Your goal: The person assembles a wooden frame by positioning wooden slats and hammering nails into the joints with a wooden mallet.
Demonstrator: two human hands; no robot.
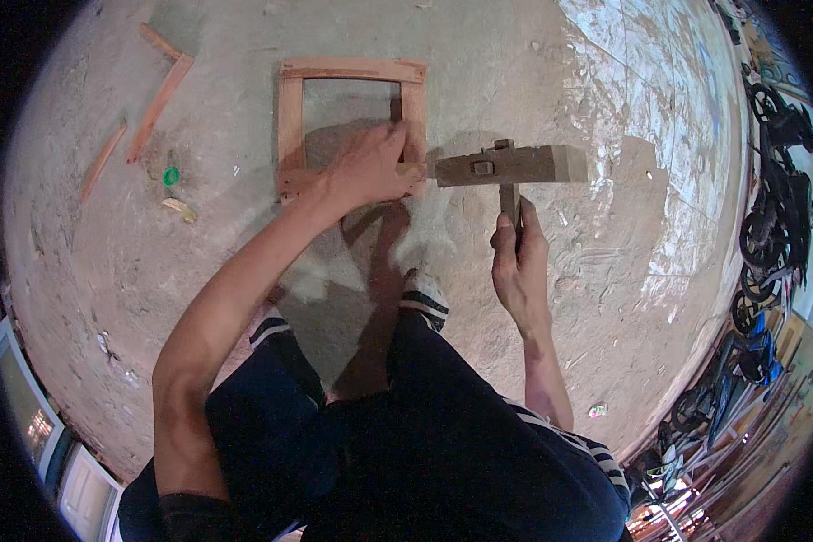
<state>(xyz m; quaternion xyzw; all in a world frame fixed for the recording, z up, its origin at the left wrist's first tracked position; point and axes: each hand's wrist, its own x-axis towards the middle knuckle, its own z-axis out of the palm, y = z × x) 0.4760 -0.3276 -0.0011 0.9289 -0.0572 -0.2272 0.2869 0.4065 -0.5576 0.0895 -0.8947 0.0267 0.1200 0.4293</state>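
A small rectangular wooden frame (352, 69) lies on the floor in front of my feet. My left hand (368, 165) is closed over its near right corner and covers much of the near rail. The fingers reach toward the right rail, and the thumb rests by the corner's end. My right hand (522, 257) grips the handle of a block-headed wooden mallet (533, 165). The mallet's head lies sideways, its left face close to that corner. Whether the two touch, I cannot tell. My fingers hide the lower part of the handle.
At the far left lie two joined wood strips (160, 107) and a loose strip (105, 161). Near them are a green ring (171, 175) and a yellowish scrap (180, 210). Wheels and black parts (762, 226) crowd the right edge, with rods (741, 461) below.
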